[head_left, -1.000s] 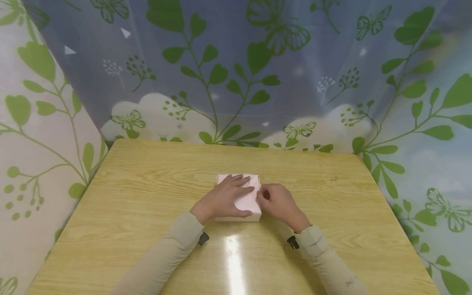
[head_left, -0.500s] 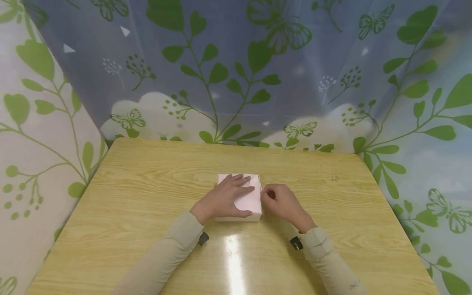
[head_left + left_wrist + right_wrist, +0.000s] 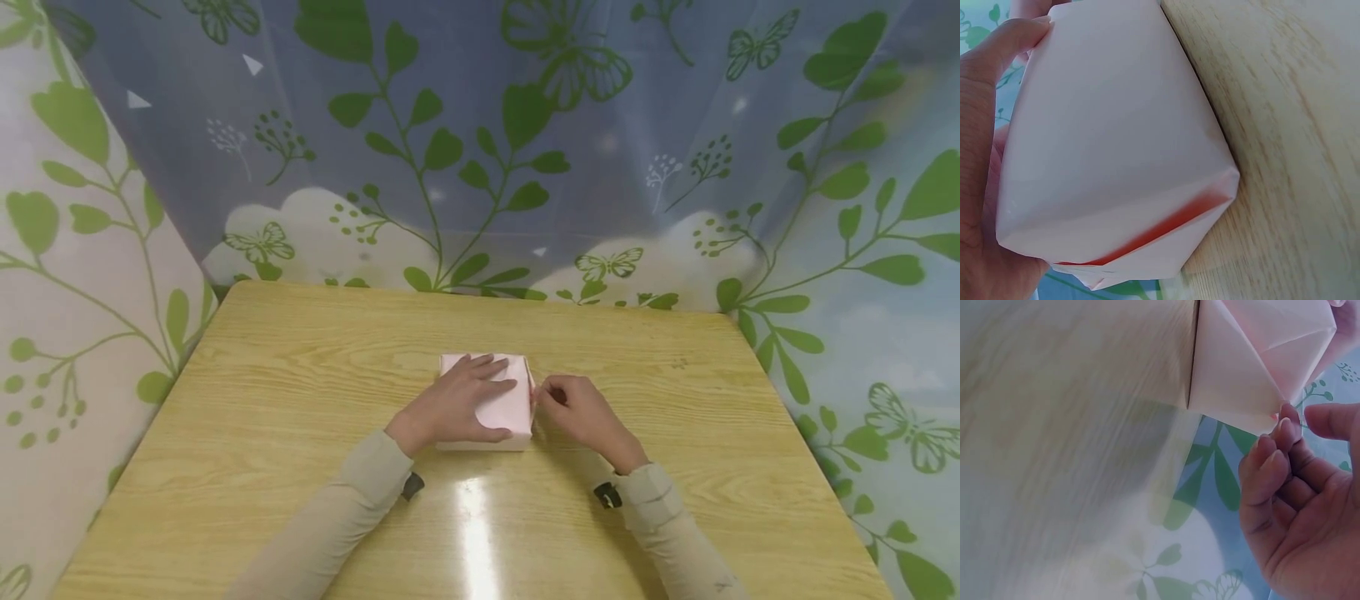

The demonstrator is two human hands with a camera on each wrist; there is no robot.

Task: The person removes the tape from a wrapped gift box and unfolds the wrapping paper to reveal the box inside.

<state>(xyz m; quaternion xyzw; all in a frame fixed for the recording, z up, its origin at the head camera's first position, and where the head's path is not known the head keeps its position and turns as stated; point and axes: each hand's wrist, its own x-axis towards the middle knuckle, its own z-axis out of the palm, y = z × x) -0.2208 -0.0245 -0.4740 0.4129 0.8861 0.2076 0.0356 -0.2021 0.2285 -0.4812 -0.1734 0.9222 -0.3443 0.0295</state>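
Observation:
A box wrapped in pale pink paper [image 3: 506, 410] sits on the table. My left hand [image 3: 457, 400] rests on its top with fingers spread and straight. At the box's right end, a folded paper flap [image 3: 1235, 381] stands a little away, and red shows in the gap behind it in the left wrist view. My right hand [image 3: 588, 417] is at that end, fingers curled. In the right wrist view its fingertips [image 3: 1289, 414] hold the flap's edge, partly hiding it, while the thumb lies close by.
The wood-grain table [image 3: 315, 367] reaches back to a fabric backdrop [image 3: 480, 167] with printed leaves and butterflies. Similar printed cloth hangs at both sides. A light reflection lies on the tabletop in front of the box.
My right hand has moved slightly right, away from the box. The flap at the box's right end has come outward, showing some red. My left hand has stayed in place.

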